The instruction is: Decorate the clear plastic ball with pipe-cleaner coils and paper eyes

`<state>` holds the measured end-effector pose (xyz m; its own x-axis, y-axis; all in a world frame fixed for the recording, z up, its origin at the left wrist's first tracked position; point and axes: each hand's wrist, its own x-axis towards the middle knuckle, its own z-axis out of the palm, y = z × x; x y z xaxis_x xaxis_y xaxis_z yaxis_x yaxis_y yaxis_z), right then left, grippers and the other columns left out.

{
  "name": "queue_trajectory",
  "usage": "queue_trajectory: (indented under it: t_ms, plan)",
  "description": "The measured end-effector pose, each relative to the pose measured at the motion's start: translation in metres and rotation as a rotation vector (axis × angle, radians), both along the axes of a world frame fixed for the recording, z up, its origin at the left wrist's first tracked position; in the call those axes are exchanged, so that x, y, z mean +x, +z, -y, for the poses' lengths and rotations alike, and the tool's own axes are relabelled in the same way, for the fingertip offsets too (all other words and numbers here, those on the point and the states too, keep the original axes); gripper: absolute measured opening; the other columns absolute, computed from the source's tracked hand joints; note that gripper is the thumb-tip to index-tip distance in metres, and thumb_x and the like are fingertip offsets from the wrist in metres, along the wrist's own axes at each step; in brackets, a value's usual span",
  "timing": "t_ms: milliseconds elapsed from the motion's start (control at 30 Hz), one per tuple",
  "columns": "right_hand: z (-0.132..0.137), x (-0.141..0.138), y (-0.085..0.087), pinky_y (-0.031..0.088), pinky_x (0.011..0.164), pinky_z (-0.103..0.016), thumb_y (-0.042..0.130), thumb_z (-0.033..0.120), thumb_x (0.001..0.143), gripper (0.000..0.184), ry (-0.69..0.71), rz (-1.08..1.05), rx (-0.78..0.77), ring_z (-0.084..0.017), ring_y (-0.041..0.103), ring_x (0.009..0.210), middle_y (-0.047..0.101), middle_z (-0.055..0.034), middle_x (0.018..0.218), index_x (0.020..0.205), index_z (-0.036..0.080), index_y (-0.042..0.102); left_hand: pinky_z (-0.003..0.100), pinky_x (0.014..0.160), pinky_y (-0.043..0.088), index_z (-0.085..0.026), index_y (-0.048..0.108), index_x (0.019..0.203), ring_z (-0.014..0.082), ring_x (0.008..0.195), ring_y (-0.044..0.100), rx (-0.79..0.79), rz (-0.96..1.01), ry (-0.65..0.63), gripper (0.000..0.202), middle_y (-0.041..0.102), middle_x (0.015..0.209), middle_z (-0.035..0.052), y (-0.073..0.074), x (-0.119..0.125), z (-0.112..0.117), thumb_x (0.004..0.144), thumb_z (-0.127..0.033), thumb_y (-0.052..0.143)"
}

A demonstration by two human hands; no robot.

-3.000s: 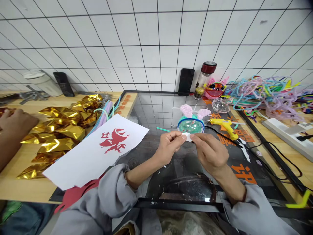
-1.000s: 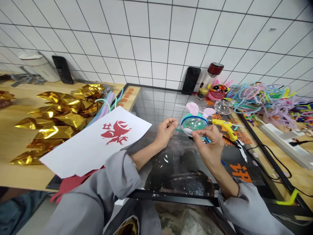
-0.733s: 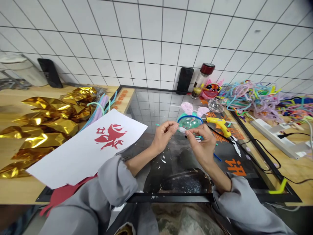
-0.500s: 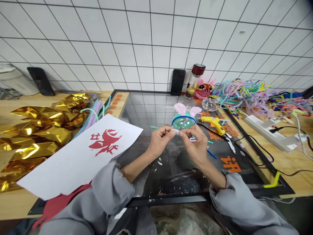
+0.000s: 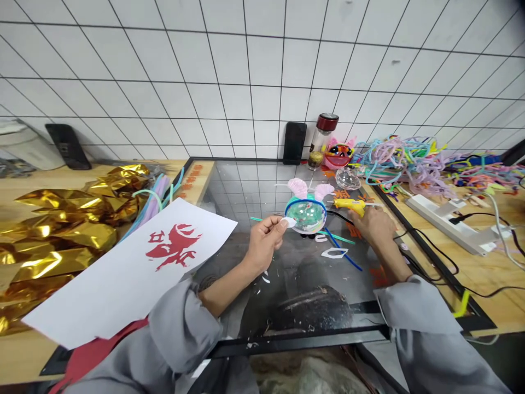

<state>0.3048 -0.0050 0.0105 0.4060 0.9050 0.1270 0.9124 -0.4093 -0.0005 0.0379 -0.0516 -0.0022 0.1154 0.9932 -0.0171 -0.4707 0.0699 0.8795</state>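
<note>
My left hand (image 5: 264, 241) pinches a small white paper piece (image 5: 289, 222) between thumb and fingers, just in front of a clear green round figure (image 5: 305, 218). The figure has a blue pipe-cleaner band and two pink fuzzy ears, and sits on the dark glass tabletop. To the right, my right hand (image 5: 375, 225) is closed around the handle of a yellow hot glue gun (image 5: 348, 204), its nozzle pointing left towards the figure. Most of the handle is hidden by the fingers. A white paper cutout (image 5: 334, 253) and a blue pipe cleaner (image 5: 348, 257) lie nearer me.
Gold foil (image 5: 61, 235) and a white sheet with red print (image 5: 135, 273) lie on the left. At the back stand a phone (image 5: 294, 143), a tea bottle (image 5: 322, 142) and a pink figure (image 5: 338, 156). Tangled pipe cleaners (image 5: 410, 158), a power strip (image 5: 447, 224) and cables are on the right.
My right hand has left the white paper piece and moved right onto the glue gun. My left hand keeps the piece and has shifted slightly left. The figure now shows more fully.
</note>
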Motion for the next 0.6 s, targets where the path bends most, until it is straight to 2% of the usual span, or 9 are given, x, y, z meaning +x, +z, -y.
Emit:
queue_trajectory:
  t_ms: [167,300,433,600]
  plan:
    - [-0.008,0.007,-0.012,0.046,0.078,-0.040,0.050,0.057,0.081,0.061,-0.018,-0.054,-0.018,-0.037,0.061,0.103,0.063,-0.0265,0.112,0.108,0.004,0.065,0.018,0.041,0.014,-0.013,0.061,0.074,0.0007,0.041,0.020,-0.010,-0.013,-0.022,0.036,0.032,0.049,-0.0097,-0.002,0.002,0.002,0.064,-0.043,0.078]
    - [-0.014,0.013,-0.015,0.046,0.072,-0.039,0.052,0.054,0.078,0.057,-0.019,-0.147,0.016,-0.038,0.062,0.100,0.065,-0.0274,0.107,0.102,0.005,0.068,0.018,0.040,0.013,-0.013,0.061,0.075,0.0007,0.040,0.020,-0.022,-0.018,-0.055,0.036,0.031,0.048,-0.0100,-0.002,0.003,0.004,0.064,-0.043,0.078]
    - [-0.016,0.016,-0.014,0.044,0.066,-0.036,0.056,0.049,0.075,0.044,-0.061,-0.204,0.074,-0.035,0.066,0.088,0.071,-0.0216,0.090,0.091,0.010,0.071,0.018,0.040,0.014,-0.013,0.060,0.074,0.0007,0.041,0.020,-0.039,-0.014,-0.087,0.036,0.030,0.048,-0.0104,-0.002,0.005,0.006,0.064,-0.043,0.078]
    - [-0.013,0.019,-0.009,0.043,0.066,-0.035,0.057,0.047,0.072,0.043,-0.076,-0.258,0.225,-0.033,0.065,0.084,0.071,-0.0171,0.084,0.092,0.012,0.072,0.017,0.040,0.015,-0.013,0.060,0.075,0.0011,0.042,0.021,-0.070,-0.003,-0.109,0.036,0.029,0.048,-0.0105,-0.002,0.006,0.007,0.064,-0.043,0.078]
